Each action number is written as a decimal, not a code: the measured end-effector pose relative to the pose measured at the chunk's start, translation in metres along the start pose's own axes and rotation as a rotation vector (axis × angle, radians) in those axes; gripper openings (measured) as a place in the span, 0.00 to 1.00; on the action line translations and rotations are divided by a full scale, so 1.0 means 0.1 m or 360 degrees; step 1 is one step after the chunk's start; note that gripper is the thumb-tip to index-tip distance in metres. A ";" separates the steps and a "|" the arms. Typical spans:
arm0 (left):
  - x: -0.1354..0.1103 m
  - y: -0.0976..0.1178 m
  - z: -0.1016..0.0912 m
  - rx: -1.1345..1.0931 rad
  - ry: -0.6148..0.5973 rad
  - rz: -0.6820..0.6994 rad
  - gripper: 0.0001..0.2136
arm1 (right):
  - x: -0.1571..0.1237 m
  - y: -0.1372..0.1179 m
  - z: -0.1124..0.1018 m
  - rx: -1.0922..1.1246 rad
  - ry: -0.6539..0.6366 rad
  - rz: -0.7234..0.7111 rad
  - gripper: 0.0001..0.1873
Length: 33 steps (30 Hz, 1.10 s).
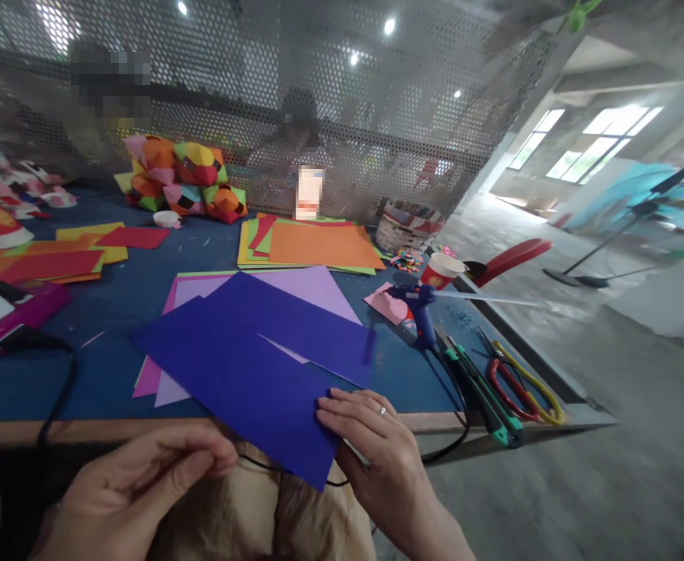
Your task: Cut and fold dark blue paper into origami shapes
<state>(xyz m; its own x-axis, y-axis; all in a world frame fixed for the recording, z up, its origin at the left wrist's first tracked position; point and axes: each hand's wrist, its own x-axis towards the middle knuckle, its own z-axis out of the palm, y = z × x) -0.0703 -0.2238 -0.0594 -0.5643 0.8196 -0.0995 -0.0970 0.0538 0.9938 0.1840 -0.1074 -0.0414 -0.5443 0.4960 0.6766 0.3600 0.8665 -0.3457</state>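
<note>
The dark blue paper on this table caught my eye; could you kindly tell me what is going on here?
A person's right hand grips a dark blue sheet by its near end, which juts past the front edge of the table. The left hand is close to the sheet, its thumb and fingers drawn together; whether they touch it is unclear. Lilac paper shows underneath, and a glue gun lies to the right.

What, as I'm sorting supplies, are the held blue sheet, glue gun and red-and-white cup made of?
Blue sheet: probably matte paper or thin card; flat, crisp-edged, no glare. Glue gun: probably smooth plastic, from its moulded-looking body. Cup: smooth, printed side; likely paper, perhaps plastic.
</note>
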 end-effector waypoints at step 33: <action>0.20 0.17 0.14 -0.0359 -0.0302 -0.0272 0.20 | 0.01 -0.01 -0.02 0.0015 0.0009 -0.0002 0.17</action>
<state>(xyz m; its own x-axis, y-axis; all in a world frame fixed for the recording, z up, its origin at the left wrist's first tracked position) -0.0717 -0.1991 -0.0439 -0.3634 0.9024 -0.2316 -0.3678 0.0894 0.9256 0.1843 -0.1075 -0.0391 -0.5406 0.4944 0.6806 0.3520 0.8678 -0.3507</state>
